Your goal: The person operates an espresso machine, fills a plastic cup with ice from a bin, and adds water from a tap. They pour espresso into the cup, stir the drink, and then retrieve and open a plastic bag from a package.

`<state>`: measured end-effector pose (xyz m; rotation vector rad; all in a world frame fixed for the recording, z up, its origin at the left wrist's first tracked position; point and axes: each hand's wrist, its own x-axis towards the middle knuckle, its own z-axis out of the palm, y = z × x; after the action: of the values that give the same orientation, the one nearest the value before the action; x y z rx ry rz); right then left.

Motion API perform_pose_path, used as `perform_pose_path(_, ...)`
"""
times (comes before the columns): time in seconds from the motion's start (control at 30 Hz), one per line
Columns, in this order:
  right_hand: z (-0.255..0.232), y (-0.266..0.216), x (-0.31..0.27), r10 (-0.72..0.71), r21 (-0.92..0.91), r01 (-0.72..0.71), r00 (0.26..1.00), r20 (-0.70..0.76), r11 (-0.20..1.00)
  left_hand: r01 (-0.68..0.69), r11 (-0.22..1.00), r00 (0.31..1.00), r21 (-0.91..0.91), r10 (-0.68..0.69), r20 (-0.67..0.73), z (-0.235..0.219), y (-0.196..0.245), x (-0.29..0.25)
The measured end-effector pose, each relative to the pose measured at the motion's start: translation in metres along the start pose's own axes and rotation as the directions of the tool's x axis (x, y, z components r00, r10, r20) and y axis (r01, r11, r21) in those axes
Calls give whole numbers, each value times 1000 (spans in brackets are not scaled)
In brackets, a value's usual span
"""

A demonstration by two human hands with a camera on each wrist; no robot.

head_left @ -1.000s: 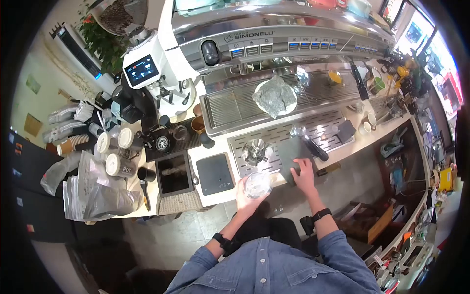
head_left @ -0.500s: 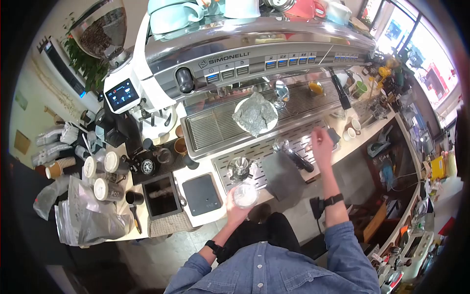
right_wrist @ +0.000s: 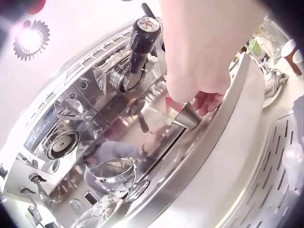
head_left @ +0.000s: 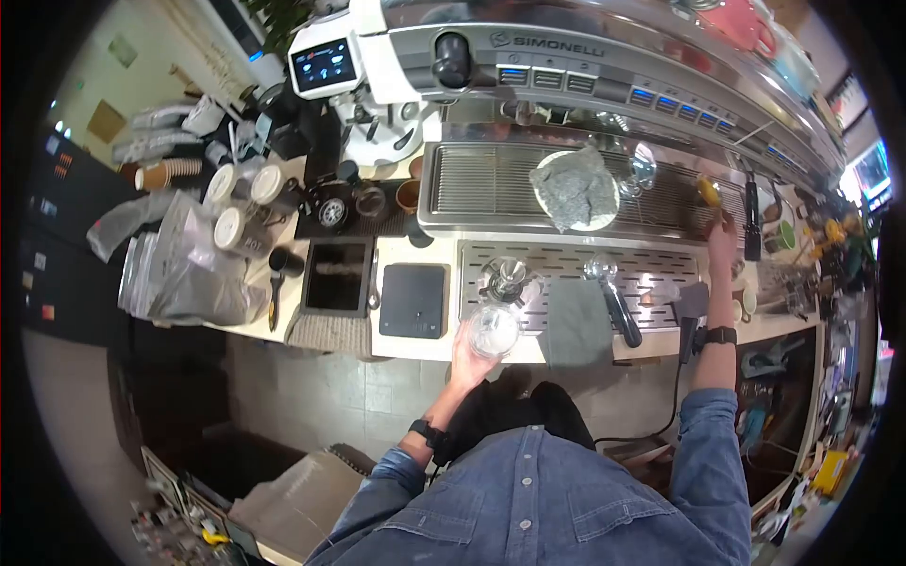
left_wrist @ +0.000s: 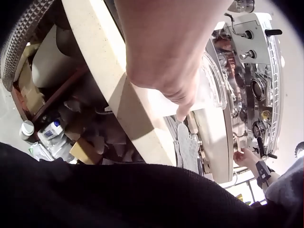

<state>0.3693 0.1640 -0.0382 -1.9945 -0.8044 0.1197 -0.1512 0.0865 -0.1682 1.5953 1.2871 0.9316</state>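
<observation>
In the head view my left hand (head_left: 466, 362) holds a clear glass cup (head_left: 494, 330) at the counter's front edge. The left wrist view shows the glass's rim (left_wrist: 219, 85) beyond that hand. Far to the right, my right hand (head_left: 723, 247) is at a small cup (head_left: 708, 191) on the espresso machine's drip grate, yellowish inside. Close up, this is a tapered metal cup (right_wrist: 187, 117), tilted, with the curled fingers (right_wrist: 209, 100) of my right hand at its side; part of the grip hides behind the wrist.
A plate (head_left: 613, 209) with a crumpled grey cloth (head_left: 578, 189) sits on the grate. Nearer are a glass-and-metal piece (head_left: 508, 280), a dark grey cloth (head_left: 578, 323), a portafilter (head_left: 619, 311) and a black scale (head_left: 415, 300). White mugs (head_left: 748, 302) stand at right.
My right hand has left the dark cloth on the counter and reached right and forward to the small cup on the grate. The left hand keeps holding the glass. The head view has shifted.
</observation>
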Motion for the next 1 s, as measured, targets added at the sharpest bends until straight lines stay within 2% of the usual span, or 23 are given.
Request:
perform_pose_path(0.07, 1, -3, 0, -23, 32, 22, 999, 41, 999, -118, 983, 986, 140, 133, -101, 8, -16, 0)
perform_pose_path(0.1, 0, -2, 3, -33, 50, 29, 997, 72, 998, -111, 983, 985, 145, 128, -115, 9, -18, 1)
perform_pose_path(0.2, -3, -3, 6, -40, 54, 31, 985, 170, 998, 45, 998, 997, 41, -43, -63, 10, -20, 0)
perform_pose_path(0.27, -9, -13, 1, -49, -13, 53, 975, 218, 998, 41, 998, 997, 43, -39, -63, 9, -16, 1)
perform_pose_path(0.3, -8, -26, -11, -29, 40, 22, 985, 173, 999, 38, 998, 998, 42, -36, -60, 9, -14, 2)
perform_pose_path(0.4, -13, -19, -22, -48, 100, 30, 983, 178, 995, -44, 996, 992, 78, 52, -112, 9, -7, 1)
perform_pose_path(0.47, -19, -15, -38, -50, 164, 19, 981, 187, 986, -41, 997, 995, 61, 46, -87, 7, -2, 2)
perform_pose_path(0.6, -41, -47, -105, -61, 290, -3, 975, 213, 957, -16, 997, 1000, 69, 17, -16, -4, 24, 9)
perform_pose_path(0.7, -48, -52, -158, -32, 313, -59, 960, 278, 948, -31, 993, 1000, 115, 31, 0, -8, 37, 10)
perform_pose_path(0.87, -39, -89, -257, 5, 204, -92, 919, 393, 975, -118, 992, 993, 46, 117, 21, -15, 32, 12)
perform_pose_path(0.97, -17, -95, -300, 66, 207, -206, 844, 533, 956, -144, 989, 988, 46, 140, 66, -20, 26, 15)
perform_pose_path(1.0, -9, -101, -311, 62, 196, -198, 837, 544, 960, -143, 989, 987, 44, 139, 83, -21, 25, 15)
